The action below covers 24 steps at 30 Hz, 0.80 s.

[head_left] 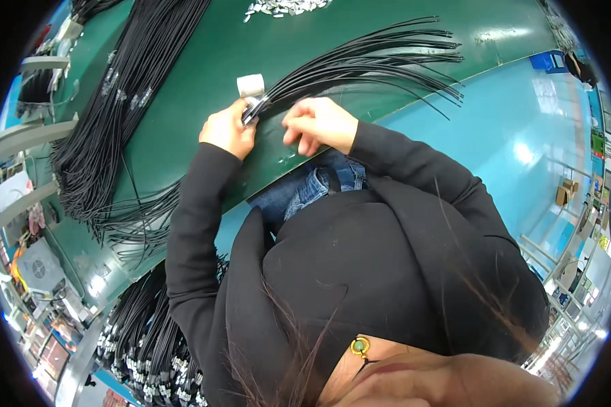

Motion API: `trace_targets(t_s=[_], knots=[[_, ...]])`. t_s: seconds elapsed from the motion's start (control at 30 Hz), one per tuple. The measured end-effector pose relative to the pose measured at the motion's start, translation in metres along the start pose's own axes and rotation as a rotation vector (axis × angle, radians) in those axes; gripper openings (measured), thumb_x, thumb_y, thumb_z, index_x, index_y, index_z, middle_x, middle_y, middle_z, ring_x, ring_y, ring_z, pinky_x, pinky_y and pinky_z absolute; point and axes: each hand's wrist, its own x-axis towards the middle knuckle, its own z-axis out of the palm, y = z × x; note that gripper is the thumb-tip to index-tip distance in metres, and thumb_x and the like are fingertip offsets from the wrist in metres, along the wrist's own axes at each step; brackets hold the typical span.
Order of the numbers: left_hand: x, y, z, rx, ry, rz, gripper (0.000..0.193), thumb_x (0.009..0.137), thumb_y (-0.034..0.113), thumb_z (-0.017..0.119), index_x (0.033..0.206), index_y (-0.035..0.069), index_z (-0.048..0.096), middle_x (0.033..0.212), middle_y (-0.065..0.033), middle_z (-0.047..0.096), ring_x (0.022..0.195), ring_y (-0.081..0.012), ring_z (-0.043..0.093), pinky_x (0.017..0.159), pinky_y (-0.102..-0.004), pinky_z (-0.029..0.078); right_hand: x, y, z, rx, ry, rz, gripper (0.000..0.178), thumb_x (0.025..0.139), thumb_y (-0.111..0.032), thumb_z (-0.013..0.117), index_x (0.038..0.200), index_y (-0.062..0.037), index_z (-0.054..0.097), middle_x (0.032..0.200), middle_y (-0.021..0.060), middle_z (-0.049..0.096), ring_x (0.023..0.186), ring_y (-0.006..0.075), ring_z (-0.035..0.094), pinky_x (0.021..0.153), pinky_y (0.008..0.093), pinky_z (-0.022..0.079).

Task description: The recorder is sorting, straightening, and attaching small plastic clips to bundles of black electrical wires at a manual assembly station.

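My left hand point(228, 131) is closed around one end of a bundle of black cables point(319, 70) at the green table's near side. From that grip the cables fan out to the right, their loose ends spread near the table edge. Touching the top of this hand is a white roll point(250, 85), perhaps tape. Just right of the gripped end, my right hand point(322, 125) hovers with its fingers curled in and the thumb near the index finger. Whatever may be between those fingertips is too small to make out.
A large heap of black cables point(115, 129) covers the table's left side. Small silvery-white pieces point(285, 7) lie at the far edge. More cables with pale ends point(153, 353) hang below left. Metal rails point(34, 139) stand at far left. Blue floor point(516, 129) extends to the right.
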Motion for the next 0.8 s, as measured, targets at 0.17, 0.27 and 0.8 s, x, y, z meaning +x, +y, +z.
trace_targets(t_s=[0.17,0.27,0.8], knots=[[0.005,0.004,-0.024,-0.32,-0.276,-0.007,0.017,0.076,0.017,0.063,0.086,0.005,0.057,0.057,-0.0058,0.05,0.057,-0.0218,0.057,0.055,-0.0338,0.045,0.021,0.021,0.003,0.03,0.077,-0.505,0.03,0.083,-0.001,0.054,0.112,-0.0012,0.05,0.118,0.0199,0.054,0.083,0.0156,0.062,0.069,0.0289,0.053],[0.004,0.015,-0.039,-0.711,-0.627,-0.164,0.012,0.08,0.015,0.062,0.081,0.005,0.055,0.057,0.0041,0.044,0.046,-0.0059,0.042,0.042,-0.0226,0.035,0.04,0.017,-0.001,-0.03,-0.039,-0.734,0.033,0.081,0.002,0.054,0.113,-0.0016,0.049,0.117,0.0183,0.053,0.089,0.015,0.06,0.074,0.0282,0.052],[-0.006,-0.002,0.018,0.088,0.064,-0.057,0.019,0.075,0.012,0.063,0.09,0.003,0.057,0.061,-0.0119,0.055,0.054,-0.0238,0.053,0.055,-0.0339,0.044,-0.012,-0.009,0.025,-0.13,0.102,-0.054,0.03,0.09,-0.029,0.05,0.102,-0.0024,0.054,0.076,0.0062,0.06,0.055,0.01,0.058,0.049,0.0222,0.049]])
